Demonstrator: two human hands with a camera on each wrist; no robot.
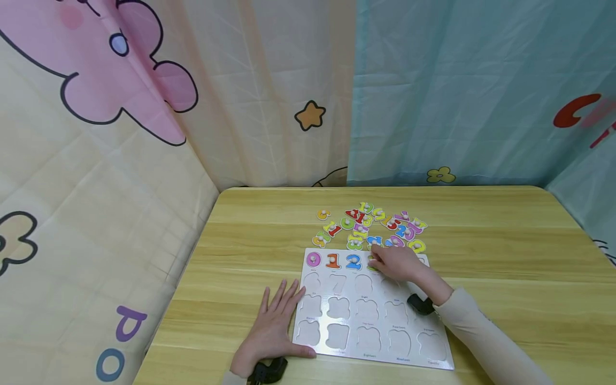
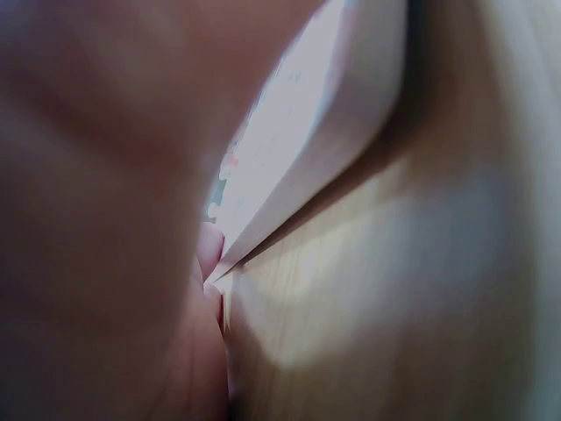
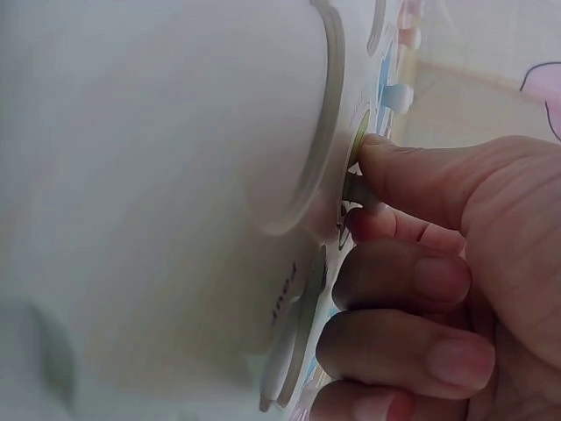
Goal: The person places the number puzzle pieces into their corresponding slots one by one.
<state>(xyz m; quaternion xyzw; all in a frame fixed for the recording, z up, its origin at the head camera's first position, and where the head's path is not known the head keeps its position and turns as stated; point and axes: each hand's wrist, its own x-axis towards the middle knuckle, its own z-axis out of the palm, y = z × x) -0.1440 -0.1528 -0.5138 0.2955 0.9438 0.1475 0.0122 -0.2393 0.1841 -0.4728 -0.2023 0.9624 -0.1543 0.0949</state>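
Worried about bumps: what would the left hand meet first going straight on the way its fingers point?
Probably the number board: the left hand slants toward its left edge, right beside it, though exact contact is unclear.

A: What is the wood-grained table (image 1: 505, 256) carrying around the grip of your right hand (image 1: 398, 263)?

B: A white number board (image 1: 353, 321) is lying flat beneath it, reaching back toward you.

A: And past the grip?

B: Loose number pieces (image 1: 360, 230) are crowding together just beyond it, spreading to both sides; one orange piece (image 1: 323, 214) is sitting a little apart, farther left. Nearer you, left of the grip, your left hand (image 1: 274, 329) is resting at the board's edge.
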